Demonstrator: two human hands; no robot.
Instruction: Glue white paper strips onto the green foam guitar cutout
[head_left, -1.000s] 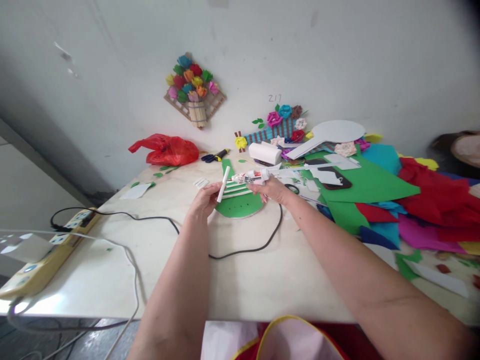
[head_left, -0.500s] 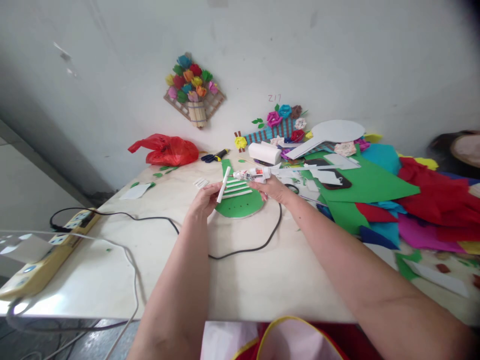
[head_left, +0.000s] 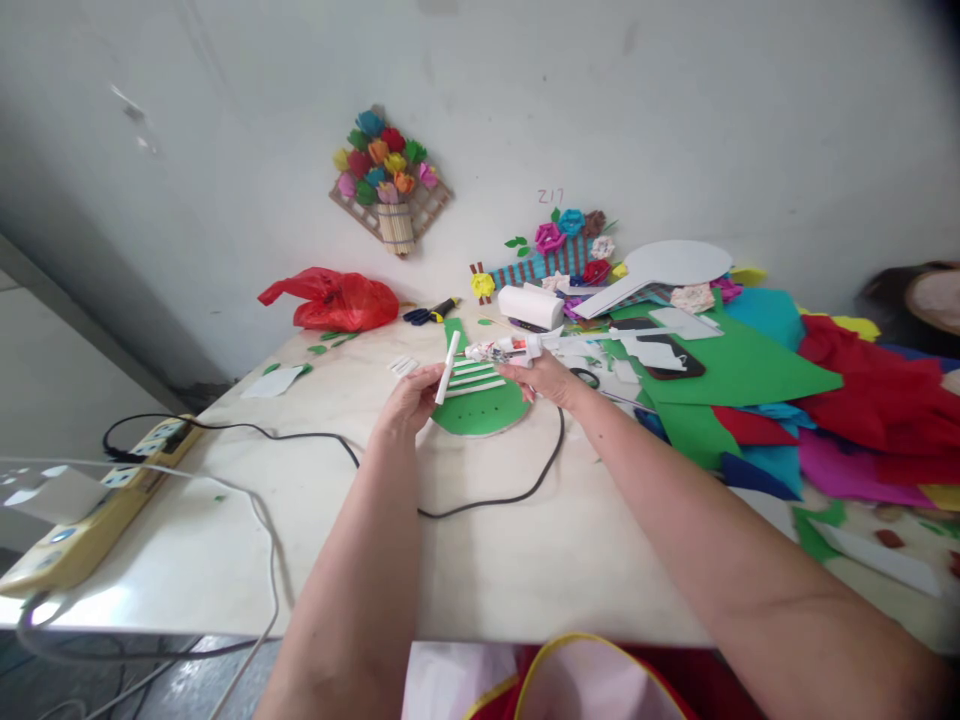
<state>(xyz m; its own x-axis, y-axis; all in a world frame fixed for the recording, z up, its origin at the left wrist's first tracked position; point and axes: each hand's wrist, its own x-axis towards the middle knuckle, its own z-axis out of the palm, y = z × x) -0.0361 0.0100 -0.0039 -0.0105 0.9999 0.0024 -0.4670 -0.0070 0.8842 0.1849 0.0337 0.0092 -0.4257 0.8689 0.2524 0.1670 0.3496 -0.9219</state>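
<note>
Pinched in my left hand (head_left: pixel 414 400) is a white paper roll (head_left: pixel 448 368), tilted nearly upright. My right hand (head_left: pixel 545 378) grips a white glue gun (head_left: pixel 504 349), its nozzle pointing left at the roll. Whether the nozzle touches the roll I cannot tell. Beneath both hands lies a green guitar-like cutout (head_left: pixel 484 414) with several white strips (head_left: pixel 474 388) across it and a row of dark dots. A few short white strips (head_left: pixel 403 366) rest on the table just beyond my left hand.
A black cord (head_left: pixel 495 507) loops across the table near my forearms. At left sits a power strip (head_left: pixel 105 505). Behind are a red plastic bag (head_left: pixel 334 302) and pliers (head_left: pixel 431 312). Coloured sheets (head_left: pixel 750 365) pile up on the right, near a white paper cutout (head_left: pixel 667 265).
</note>
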